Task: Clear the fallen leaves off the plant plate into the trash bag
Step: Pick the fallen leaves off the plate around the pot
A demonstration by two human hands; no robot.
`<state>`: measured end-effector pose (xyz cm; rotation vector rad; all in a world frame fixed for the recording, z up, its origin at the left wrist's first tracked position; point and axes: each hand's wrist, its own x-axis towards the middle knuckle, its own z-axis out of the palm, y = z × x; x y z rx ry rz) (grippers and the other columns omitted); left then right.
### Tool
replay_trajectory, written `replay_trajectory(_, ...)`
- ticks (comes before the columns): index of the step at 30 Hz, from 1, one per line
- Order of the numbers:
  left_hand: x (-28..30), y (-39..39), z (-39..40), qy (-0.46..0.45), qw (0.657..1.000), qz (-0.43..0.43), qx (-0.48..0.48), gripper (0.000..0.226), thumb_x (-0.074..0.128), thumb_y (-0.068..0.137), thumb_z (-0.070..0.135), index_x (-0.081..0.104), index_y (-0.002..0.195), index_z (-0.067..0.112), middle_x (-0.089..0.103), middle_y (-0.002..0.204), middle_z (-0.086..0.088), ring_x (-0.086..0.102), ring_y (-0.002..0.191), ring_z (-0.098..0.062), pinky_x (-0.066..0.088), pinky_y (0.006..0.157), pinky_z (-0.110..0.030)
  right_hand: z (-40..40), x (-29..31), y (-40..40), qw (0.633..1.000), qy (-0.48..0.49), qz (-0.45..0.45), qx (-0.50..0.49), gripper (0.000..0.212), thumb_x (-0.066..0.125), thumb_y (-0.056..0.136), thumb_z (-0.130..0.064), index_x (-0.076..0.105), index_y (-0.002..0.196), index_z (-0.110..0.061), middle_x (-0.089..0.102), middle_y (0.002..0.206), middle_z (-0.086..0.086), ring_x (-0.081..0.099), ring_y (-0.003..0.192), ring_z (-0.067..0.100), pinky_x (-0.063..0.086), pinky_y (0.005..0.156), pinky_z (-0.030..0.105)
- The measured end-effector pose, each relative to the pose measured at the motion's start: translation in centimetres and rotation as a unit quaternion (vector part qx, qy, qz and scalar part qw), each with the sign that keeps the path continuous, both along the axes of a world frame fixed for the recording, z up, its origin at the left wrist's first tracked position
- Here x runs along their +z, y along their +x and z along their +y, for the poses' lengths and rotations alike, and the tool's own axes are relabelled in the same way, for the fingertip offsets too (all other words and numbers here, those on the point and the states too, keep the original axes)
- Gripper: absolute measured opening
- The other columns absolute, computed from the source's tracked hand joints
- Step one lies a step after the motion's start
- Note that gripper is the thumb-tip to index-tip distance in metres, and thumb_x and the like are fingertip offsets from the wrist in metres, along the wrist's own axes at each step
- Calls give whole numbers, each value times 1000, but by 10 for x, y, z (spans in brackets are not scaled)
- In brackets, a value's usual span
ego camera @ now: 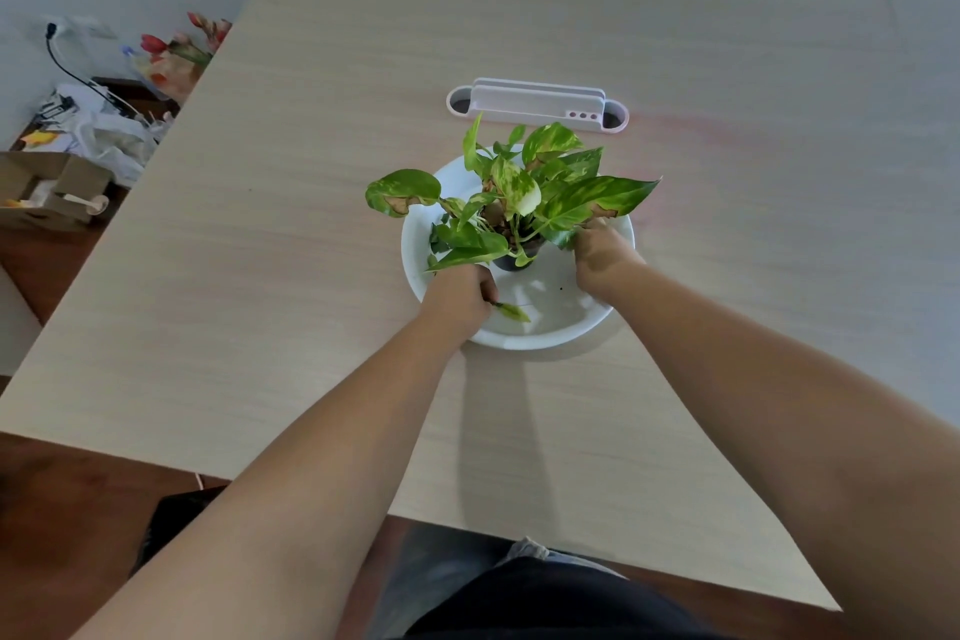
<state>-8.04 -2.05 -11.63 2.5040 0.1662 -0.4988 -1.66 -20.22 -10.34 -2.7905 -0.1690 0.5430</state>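
Pale wood-grain laminate ran across the big table (675, 42), matte and smooth, with dark reddish floor showing at its near edge. Off the far-left side, clutter: a cardboard box (47, 192), crumpled white plastic (111, 133) and red flowers (182, 44). Over to the middle now, where the left hand (460, 299) was curled at the near-left rim of the round white plate (545, 335), fingers pinching a small yellow-green fallen leaf (513, 311) that lay against the glossy plate. Dead centre on the plate stood the potted plant (519, 203), a small dark pot under broad variegated leaves, some browned at the edges. On the right, the right hand (597, 250) reached under the foliage; its fingers were hidden by leaves, so its grip could not be told. Beyond the plant sat a long, rounded pale-pink plastic organizer (537, 107).
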Motion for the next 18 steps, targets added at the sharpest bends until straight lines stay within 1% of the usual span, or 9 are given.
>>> replay_trajectory(1, 0, 0, -2, 1, 1000, -2, -2, 17, 62, 78, 0, 72, 81, 13, 72, 89, -5, 63, 90, -23, 49, 76, -29, -1, -7, 0, 1000, -20, -6, 0, 35, 40, 97, -4, 49, 130, 3, 48, 136, 24, 49, 122, 36, 43, 93, 27)
replay_trajectory(2, 0, -1, -4, 5, 1000, 1, -4, 16, 63, 79, 3, 73, 87, 12, 72, 95, -6, 63, 94, -23, 50, 78, -30, -4, -12, -1, 999, -38, -18, 11, 33, 42, 95, -6, 53, 125, 0, 51, 130, 23, 52, 117, 37, 44, 91, 35)
replay_trajectory(5, 4, -1, -10, 35, 999, 20, -9, 17, 67, 80, 14, 72, 96, 16, 69, 106, -7, 62, 101, -24, 52, 83, -31, -7, -17, -7, 999, -24, -22, 14, 28, 42, 93, -10, 60, 113, -3, 58, 114, 19, 57, 103, 36, 47, 86, 38)
replay_trajectory(7, 7, -2, -15, 57, 998, 25, -19, 23, 70, 80, 23, 70, 103, 17, 62, 113, -7, 60, 104, -24, 51, 85, -30, -9, -18, -15, 996, -69, -35, 40, 29, 38, 91, -14, 62, 104, -6, 60, 102, 13, 55, 91, 32, 47, 83, 35)
replay_trajectory(9, 9, -3, -19, 69, 997, 26, -22, 31, 73, 78, 31, 69, 105, 17, 55, 116, -8, 59, 105, -25, 49, 86, -32, -6, -18, -22, 998, -54, -13, 38, 29, 39, 90, -12, 65, 101, -7, 58, 94, 8, 53, 85, 29, 45, 77, 31)
replay_trajectory(12, 9, -5, -23, 74, 997, 29, -23, 32, 76, 76, 39, 71, 96, 16, 55, 113, -8, 59, 101, -27, 49, 81, -32, -1, -20, -29, 996, -37, 69, 40, 32, 47, 85, -6, 67, 110, -10, 64, 106, 9, 60, 94, 30, 53, 78, 33)
replay_trajectory(14, 11, -7, -23, 89, 995, 21, -31, 31, 73, 78, 44, 71, 93, 17, 55, 112, -8, 57, 105, -27, 49, 84, -33, -2, -16, -28, 994, -31, 84, 56, 31, 53, 84, -10, 69, 110, -18, 64, 116, 6, 61, 102, 28, 54, 85, 34)
replay_trajectory(16, 14, -7, -21, 111, 994, 9, -22, 36, 69, 80, 50, 71, 99, 20, 56, 114, -7, 52, 113, -27, 49, 91, -37, -5, -7, -21, 998, 3, 53, 27, 33, 58, 86, -14, 66, 117, -20, 54, 131, 5, 56, 115, 28, 48, 99, 34)
replay_trajectory(18, 15, -9, -21, 147, 989, 16, -7, 49, 65, 81, 58, 64, 111, 19, 55, 119, -6, 48, 119, -27, 47, 93, -39, -9, -5, -13, 998, 15, 48, -30, 41, 59, 87, -14, 59, 128, -17, 42, 140, 7, 49, 124, 30, 42, 105, 35)
